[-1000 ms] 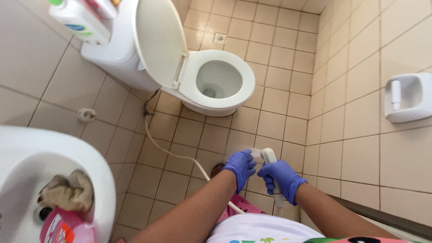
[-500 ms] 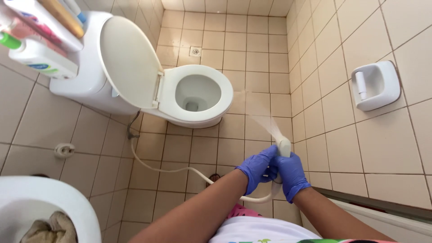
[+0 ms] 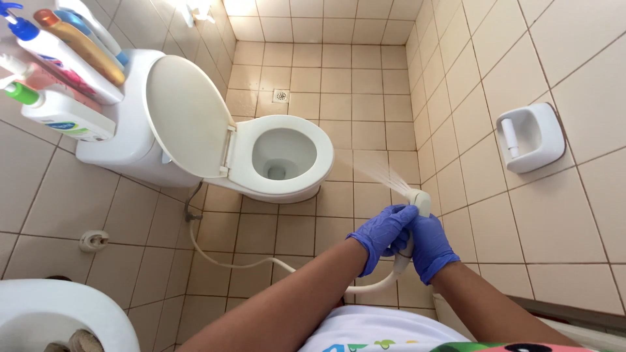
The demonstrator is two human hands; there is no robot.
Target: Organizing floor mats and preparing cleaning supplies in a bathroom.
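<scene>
Since a sec ago the view is sitting higher, and the white plastic hand-held bidet sprayer (image 3: 419, 201) is now raised w/ its nozzle turned toward the white ceramic toilet bowl (image 3: 282, 156); a fine spray is fanning up-left over the beige floor tiles (image 3: 339, 85), short of the rim. Judging: rinsing is under way. Right hand (image 3: 427, 244) in blue glove is gripping the sprayer handle, fingers fully wrapped. Left hand (image 3: 383, 233), also gloved, is curled against it, touching. Both forearms are extending fwd, wrists close together. White hose (image 3: 261, 262) is trailing left across the floor.
</scene>
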